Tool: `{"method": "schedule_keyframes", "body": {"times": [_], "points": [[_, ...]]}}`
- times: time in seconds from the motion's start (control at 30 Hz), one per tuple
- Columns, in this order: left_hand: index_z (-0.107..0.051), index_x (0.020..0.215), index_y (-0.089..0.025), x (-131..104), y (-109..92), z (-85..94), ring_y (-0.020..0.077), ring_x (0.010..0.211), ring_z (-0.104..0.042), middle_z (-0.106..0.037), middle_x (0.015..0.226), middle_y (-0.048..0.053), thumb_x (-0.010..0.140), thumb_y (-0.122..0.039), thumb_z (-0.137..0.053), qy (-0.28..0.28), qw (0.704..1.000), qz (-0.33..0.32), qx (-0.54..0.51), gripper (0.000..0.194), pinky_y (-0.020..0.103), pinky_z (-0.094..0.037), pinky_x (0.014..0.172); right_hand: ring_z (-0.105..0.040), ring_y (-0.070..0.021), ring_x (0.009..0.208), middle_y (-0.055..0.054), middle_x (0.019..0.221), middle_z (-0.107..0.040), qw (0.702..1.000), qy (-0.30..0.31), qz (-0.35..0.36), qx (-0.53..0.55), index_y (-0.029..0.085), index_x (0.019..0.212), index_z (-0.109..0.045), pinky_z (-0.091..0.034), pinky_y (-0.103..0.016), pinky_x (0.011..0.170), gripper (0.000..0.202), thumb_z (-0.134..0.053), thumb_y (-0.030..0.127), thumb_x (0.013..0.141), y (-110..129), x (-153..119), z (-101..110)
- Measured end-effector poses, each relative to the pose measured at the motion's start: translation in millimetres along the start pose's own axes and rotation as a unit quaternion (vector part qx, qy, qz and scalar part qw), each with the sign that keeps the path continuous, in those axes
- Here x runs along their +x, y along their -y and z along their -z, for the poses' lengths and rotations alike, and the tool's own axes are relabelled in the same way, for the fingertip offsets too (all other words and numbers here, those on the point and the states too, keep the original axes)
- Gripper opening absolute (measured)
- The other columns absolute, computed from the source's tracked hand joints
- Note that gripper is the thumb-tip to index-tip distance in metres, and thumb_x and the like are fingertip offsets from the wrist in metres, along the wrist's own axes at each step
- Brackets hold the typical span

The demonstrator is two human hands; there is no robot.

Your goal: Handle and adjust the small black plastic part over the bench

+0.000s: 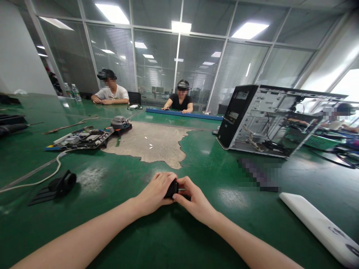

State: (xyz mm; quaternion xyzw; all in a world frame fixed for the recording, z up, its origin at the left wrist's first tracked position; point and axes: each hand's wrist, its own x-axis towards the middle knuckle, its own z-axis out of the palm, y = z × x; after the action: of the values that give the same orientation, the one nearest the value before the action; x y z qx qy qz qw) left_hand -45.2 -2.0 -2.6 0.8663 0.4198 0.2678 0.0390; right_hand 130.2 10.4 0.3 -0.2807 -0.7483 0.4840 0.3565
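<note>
Near the middle of the green table [117, 231], a small black part [171, 189] is between my two hands. My left hand [157, 190] wraps over its top and left side. The thumb and fingers of my right hand [192, 198] grip its right end, with a short light-coloured piece showing between them. My palms hide much of the part, so its full shape cannot be made out. Beyond my hands lies a torn brown sheet [157, 142] with several small white scraps on it.
A circuit board [84, 138] and a round fan [120, 122] sit at the left, near a black bracket [60, 185] and a white cable. An open computer case [252, 119] stands right, behind a white bar [314, 224]. Two people sit across the table by a blue bar [185, 114].
</note>
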Motion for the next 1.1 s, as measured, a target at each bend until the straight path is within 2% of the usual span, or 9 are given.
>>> {"method": "schedule_keyframes", "body": {"times": [0.17, 0.23, 0.4, 0.5, 0.63, 0.77, 0.93, 1.03, 1.1], "points": [[-0.028, 0.12, -0.022, 0.0, 0.7, -1.2, 0.0239, 0.106, -0.045, -0.048, 0.119, 0.007, 0.069, -0.024, -0.066, -0.008, 1.0, 0.001, -0.002, 0.063, 0.038, -0.032, 0.089, -0.057, -0.0137, 0.083, -0.001, 0.088, -0.054, 0.999, -0.038, 0.002, -0.008, 0.02, 0.089, -0.049, -0.049, -0.031, 0.077, 0.011, -0.053, 0.023, 0.079, -3.2, 3.0, -2.7], [-0.027, 0.121, -0.022, 0.3, 0.3, -0.7, 0.0239, 0.109, -0.044, -0.046, 0.123, 0.008, 0.069, -0.024, -0.067, -0.009, 1.0, -0.001, -0.005, 0.065, 0.038, -0.031, 0.091, -0.058, -0.0141, 0.083, -0.001, 0.088, -0.055, 0.999, -0.047, -0.012, 0.01, 0.02, 0.09, -0.047, -0.048, -0.031, 0.077, 0.014, -0.055, 0.023, 0.078, -4.7, 5.6, -2.5], [-0.032, 0.116, -0.022, 1.6, -1.4, 1.7, 0.0231, 0.101, -0.048, -0.051, 0.113, 0.005, 0.069, -0.025, -0.067, 0.002, 1.0, 0.012, -0.01, 0.059, 0.037, -0.033, 0.087, -0.058, -0.016, 0.087, -0.003, 0.092, -0.056, 0.999, -0.018, -0.034, 0.034, 0.021, 0.094, -0.046, -0.048, -0.034, 0.08, 0.02, -0.056, 0.025, 0.077, -5.3, 6.6, 0.1], [-0.032, 0.115, -0.021, 1.7, -2.1, 2.4, 0.023, 0.099, -0.048, -0.052, 0.112, 0.005, 0.069, -0.023, -0.066, 0.002, 1.0, 0.011, -0.007, 0.057, 0.037, -0.033, 0.086, -0.057, -0.0158, 0.09, -0.002, 0.093, -0.055, 1.0, -0.005, -0.011, 0.006, 0.022, 0.095, -0.047, -0.047, -0.034, 0.083, 0.02, -0.056, 0.023, 0.077, -4.1, 2.8, 0.5], [-0.031, 0.116, -0.021, 1.6, -2.2, 2.3, 0.0232, 0.1, -0.048, -0.051, 0.113, 0.006, 0.068, -0.022, -0.067, 0.0, 1.0, 0.009, -0.006, 0.06, 0.037, -0.033, 0.086, -0.054, -0.0158, 0.095, -0.003, 0.099, -0.052, 0.998, -0.031, 0.035, -0.03, 0.022, 0.093, -0.05, -0.045, -0.033, 0.087, 0.018, -0.056, 0.021, 0.077, -3.6, 0.4, -1.4], [-0.032, 0.116, -0.021, 2.2, -2.1, 2.2, 0.0227, 0.099, -0.048, -0.051, 0.111, 0.005, 0.068, -0.024, -0.067, -0.002, 1.0, 0.013, -0.012, 0.06, 0.036, -0.033, 0.085, -0.056, -0.0145, 0.087, -0.002, 0.094, -0.052, 0.998, -0.058, 0.011, 0.007, 0.021, 0.087, -0.049, -0.048, -0.032, 0.081, 0.011, -0.055, 0.022, 0.078, -4.4, 5.1, -3.1], [-0.033, 0.115, -0.021, 2.4, -2.5, 2.1, 0.0228, 0.099, -0.048, -0.052, 0.11, 0.005, 0.068, -0.026, -0.067, 0.001, 1.0, 0.014, -0.011, 0.058, 0.036, -0.033, 0.085, -0.057, -0.0151, 0.088, -0.002, 0.094, -0.054, 0.998, -0.024, -0.044, 0.04, 0.02, 0.094, -0.046, -0.048, -0.033, 0.079, 0.02, -0.056, 0.023, 0.077, -4.7, 7.4, -0.2], [-0.033, 0.114, -0.021, 2.2, -2.4, 2.0, 0.0226, 0.099, -0.047, -0.051, 0.11, 0.005, 0.07, -0.024, -0.066, 0.004, 1.0, 0.012, -0.006, 0.055, 0.036, -0.033, 0.085, -0.056, -0.0148, 0.088, -0.001, 0.091, -0.054, 0.999, 0.0, -0.032, 0.037, 0.021, 0.092, -0.046, -0.049, -0.032, 0.078, 0.018, -0.056, 0.022, 0.077, -3.3, 3.8, 0.4], [-0.032, 0.115, -0.021, 2.2, -2.1, 1.9, 0.0227, 0.099, -0.047, -0.051, 0.111, 0.005, 0.07, -0.022, -0.065, 0.001, 1.0, 0.009, -0.004, 0.056, 0.037, -0.033, 0.085, -0.055, -0.0145, 0.091, 0.0, 0.093, -0.052, 1.0, -0.004, -0.009, 0.025, 0.022, 0.092, -0.047, -0.047, -0.032, 0.083, 0.02, -0.058, 0.02, 0.076, -2.1, 1.4, -0.6]]}}
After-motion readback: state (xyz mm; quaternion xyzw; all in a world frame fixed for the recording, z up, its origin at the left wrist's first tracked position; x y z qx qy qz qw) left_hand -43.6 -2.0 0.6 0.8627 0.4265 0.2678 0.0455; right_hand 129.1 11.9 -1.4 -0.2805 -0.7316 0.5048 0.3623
